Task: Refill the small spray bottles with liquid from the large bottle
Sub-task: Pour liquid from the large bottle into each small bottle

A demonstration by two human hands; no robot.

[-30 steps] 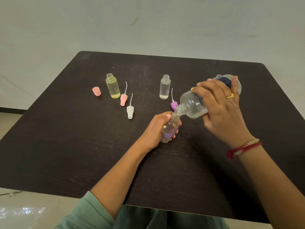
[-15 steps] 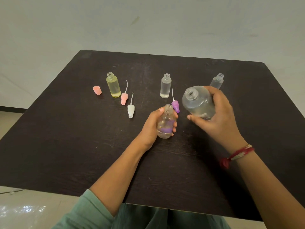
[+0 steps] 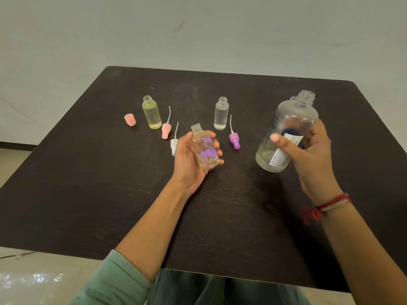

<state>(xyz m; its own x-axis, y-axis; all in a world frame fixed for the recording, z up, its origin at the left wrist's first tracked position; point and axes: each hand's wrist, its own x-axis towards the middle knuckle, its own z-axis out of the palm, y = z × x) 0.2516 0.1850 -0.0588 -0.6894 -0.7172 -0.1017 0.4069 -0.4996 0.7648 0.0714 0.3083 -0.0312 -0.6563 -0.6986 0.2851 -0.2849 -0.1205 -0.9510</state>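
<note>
My left hand [image 3: 189,159] grips a small clear bottle with purple print [image 3: 204,148], open-necked and tilted back over the table's middle. My right hand [image 3: 308,155] holds the large frosted bottle [image 3: 288,126] almost upright at the right, uncapped, with a little liquid at its bottom. A small yellow bottle [image 3: 152,113] and a small clear bottle [image 3: 221,113] stand open farther back. Another small bottle's neck [image 3: 293,98] peeks out behind the large one. Loose spray heads lie nearby: pink [image 3: 166,128], white [image 3: 174,143], purple [image 3: 234,138].
A pink cap [image 3: 130,119] lies left of the yellow bottle. The dark wooden table [image 3: 88,183] ends close to my body at the front, with pale floor to the left and a plain wall behind.
The large bottle swung from pouring into the purple-printed bottle to nearly upright and moved right. My left hand tipped the small bottle back and drew it slightly left.
</note>
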